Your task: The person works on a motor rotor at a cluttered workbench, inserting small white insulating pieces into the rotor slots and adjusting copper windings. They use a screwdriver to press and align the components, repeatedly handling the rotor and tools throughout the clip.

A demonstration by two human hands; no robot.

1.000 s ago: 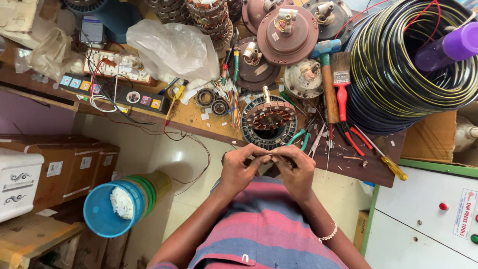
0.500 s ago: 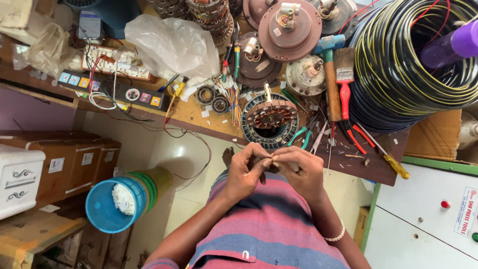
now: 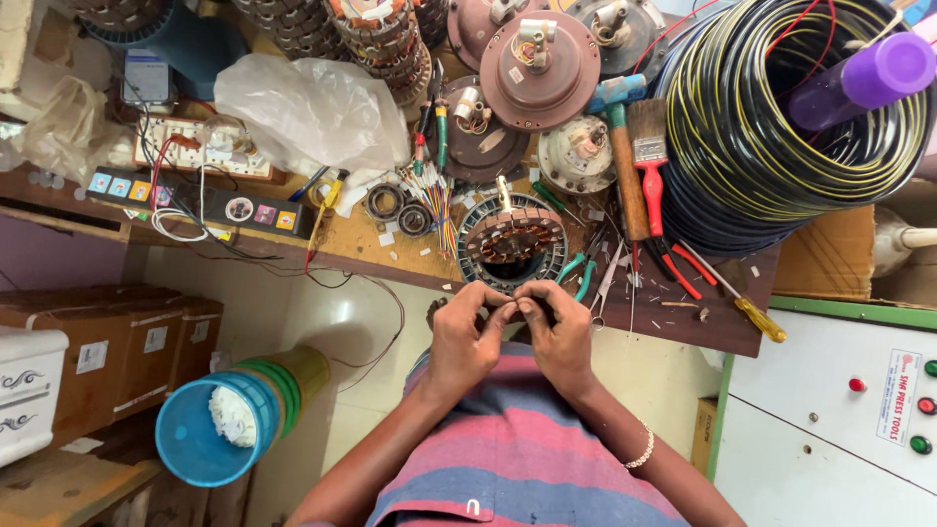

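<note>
Copper-wound stator (image 3: 511, 239) unmoved, both hands (image 3: 508, 327) nearer it now.

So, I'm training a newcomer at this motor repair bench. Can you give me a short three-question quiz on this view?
1. True or false: the left hand and right hand meet fingertip to fingertip just below the round wound stator.
2. Which lies right of the stator? A) clear plastic bag B) red-handled brush C) blue tub
3. What colour is the cap poking from the big cable coil?

Key: 1 true; 2 B; 3 purple.
</note>
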